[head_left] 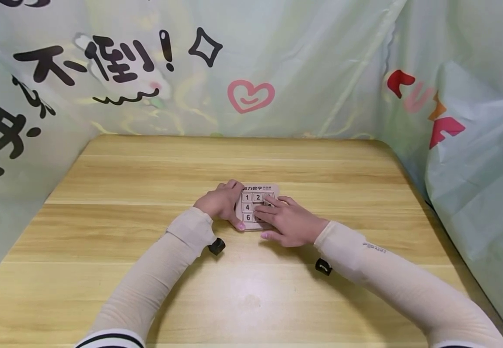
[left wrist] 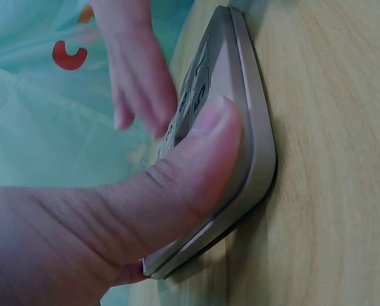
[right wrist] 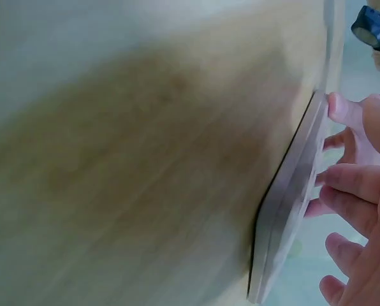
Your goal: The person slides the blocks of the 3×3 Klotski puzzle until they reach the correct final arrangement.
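A pale number sliding puzzle (head_left: 247,207) lies flat on the table, its square tiles set in a grid; 1, 2, 4 and 6 can be read in the head view. My left hand (head_left: 223,203) holds it by the left side, fingers at the far corner and thumb at the near one. In the left wrist view that thumb (left wrist: 196,159) presses on the puzzle's rim (left wrist: 257,140). Over the right half of the grid, my right hand (head_left: 294,223) reaches with extended fingers, fingertips at the tiles. It hides several right-hand tiles.
The wooden table (head_left: 147,174) spreads out on all sides of the puzzle. Behind and beside it hangs a pale green printed sheet (head_left: 312,67), bulging near the right edge. Small black wrist cameras (head_left: 217,246) sit under both sleeves.
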Tool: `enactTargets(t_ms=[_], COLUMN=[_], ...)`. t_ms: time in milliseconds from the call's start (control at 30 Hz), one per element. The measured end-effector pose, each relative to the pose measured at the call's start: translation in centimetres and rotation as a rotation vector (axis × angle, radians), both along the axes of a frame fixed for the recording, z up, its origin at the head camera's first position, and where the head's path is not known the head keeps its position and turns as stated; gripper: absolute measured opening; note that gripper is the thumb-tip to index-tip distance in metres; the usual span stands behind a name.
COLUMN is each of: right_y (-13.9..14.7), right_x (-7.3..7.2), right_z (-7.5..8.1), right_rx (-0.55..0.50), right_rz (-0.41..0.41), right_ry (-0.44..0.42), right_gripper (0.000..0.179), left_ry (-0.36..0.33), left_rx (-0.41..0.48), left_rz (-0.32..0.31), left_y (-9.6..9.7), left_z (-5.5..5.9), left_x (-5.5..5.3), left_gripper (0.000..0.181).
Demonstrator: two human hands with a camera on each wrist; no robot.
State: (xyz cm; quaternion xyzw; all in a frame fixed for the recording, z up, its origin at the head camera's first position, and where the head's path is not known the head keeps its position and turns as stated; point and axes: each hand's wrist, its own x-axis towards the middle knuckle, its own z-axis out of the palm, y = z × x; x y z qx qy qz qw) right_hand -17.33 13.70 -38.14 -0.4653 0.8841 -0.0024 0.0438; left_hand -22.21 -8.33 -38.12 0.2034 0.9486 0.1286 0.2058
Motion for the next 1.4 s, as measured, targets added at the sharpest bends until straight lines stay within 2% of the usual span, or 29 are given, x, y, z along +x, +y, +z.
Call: enactTargets(t_ms=[400,600,900,1233,1400], right_y=[-1.5,-0.6,0.7,0.0,-0.4], right_x=[-1.4,-1.4,-1.2,-0.5,-0.4], right_z=[-0.7,-0.6,-0.5,-0.4,-0.5], right_rx=[0.031,0.020,0.021,0.008,0.025], right_rz=[-0.033,-0.036,-0.065,0.036,0.045], right_ry=[-0.031,-0.008,-0.025,-0.047,-0.043], right_gripper=[0.061,0.060,0.060,0.063,0.062], left_ry=[0.008,0.006,0.000,0.001,0.001], left_rx=[0.025,0.014,0.008,0.013,0.026], left_rz=[0.009,0.005,0.004,0.007,0.007], left_y=[-0.2,-0.1,0.0,-0.1,-0.1], left_z=[0.1,0.3,0.3,0.3,0.1], left_x=[0.1,0.2,0.2,0.1,0.2], left_gripper=[0.115,0.114,0.112,0.114,0.115])
